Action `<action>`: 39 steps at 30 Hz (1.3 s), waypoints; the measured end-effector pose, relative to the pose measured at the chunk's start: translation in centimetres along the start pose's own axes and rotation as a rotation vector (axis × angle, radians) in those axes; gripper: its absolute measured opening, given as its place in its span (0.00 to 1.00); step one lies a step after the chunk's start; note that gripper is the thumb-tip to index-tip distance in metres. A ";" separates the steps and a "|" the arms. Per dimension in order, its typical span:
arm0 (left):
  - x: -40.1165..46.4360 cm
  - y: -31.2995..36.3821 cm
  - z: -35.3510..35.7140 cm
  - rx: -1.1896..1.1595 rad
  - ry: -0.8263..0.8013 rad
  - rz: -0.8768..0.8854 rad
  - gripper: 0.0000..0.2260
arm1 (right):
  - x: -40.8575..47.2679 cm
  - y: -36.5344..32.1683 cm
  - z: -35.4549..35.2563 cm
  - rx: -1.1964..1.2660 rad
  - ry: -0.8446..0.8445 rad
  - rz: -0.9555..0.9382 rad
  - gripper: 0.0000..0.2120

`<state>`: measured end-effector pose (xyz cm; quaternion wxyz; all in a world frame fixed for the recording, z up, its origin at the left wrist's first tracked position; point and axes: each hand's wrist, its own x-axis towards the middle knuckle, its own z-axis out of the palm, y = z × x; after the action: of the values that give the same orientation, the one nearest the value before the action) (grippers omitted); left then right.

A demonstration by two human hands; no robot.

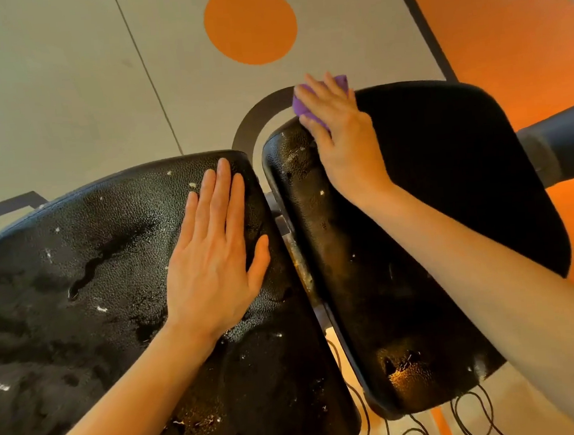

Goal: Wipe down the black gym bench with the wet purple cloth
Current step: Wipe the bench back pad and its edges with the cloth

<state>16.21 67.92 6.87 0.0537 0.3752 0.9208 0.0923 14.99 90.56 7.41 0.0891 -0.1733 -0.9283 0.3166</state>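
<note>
With the left hand (209, 254) flat and open on the wet, crumb-flecked left pad (78, 285), the right hand (337, 137) pressed the purple cloth (304, 107) under loosely curved fingers at the right pad's (448, 187) far corner, wiping evidently unfinished.

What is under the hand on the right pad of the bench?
Under the right hand is the purple cloth, peeking out past the fingers, pressed on the far end of the black pad. Most of the cloth is covered by the hand.
</note>
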 end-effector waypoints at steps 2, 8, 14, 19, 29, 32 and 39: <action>0.0 0.0 0.0 0.002 0.003 -0.002 0.32 | -0.6 1.7 -1.2 0.024 -0.026 -0.057 0.20; -0.1 0.1 0.1 -0.010 0.016 -0.004 0.32 | -9.8 0.9 0.0 0.113 0.113 0.114 0.21; -0.1 0.0 0.2 0.006 0.027 0.001 0.32 | -3.6 0.3 1.6 0.015 0.065 -0.011 0.21; -0.2 0.2 0.1 -0.008 0.033 -0.001 0.32 | -12.8 0.3 0.2 -0.036 -0.053 -0.075 0.24; -0.3 0.0 0.4 -0.029 0.054 0.014 0.32 | -13.6 -0.5 1.1 -0.221 -0.129 -0.217 0.25; 0.0 0.0 0.3 -0.015 0.070 0.012 0.32 | -7.0 -2.0 3.0 -0.258 -0.070 -0.226 0.22; -0.3 -0.3 0.5 -0.027 0.061 0.023 0.31 | -13.5 -1.6 1.6 -0.362 -0.191 -0.260 0.25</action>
<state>16.29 67.54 6.30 0.0299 0.3819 0.9163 0.1167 26.63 83.34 6.39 0.0086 -0.0349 -0.9887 0.1458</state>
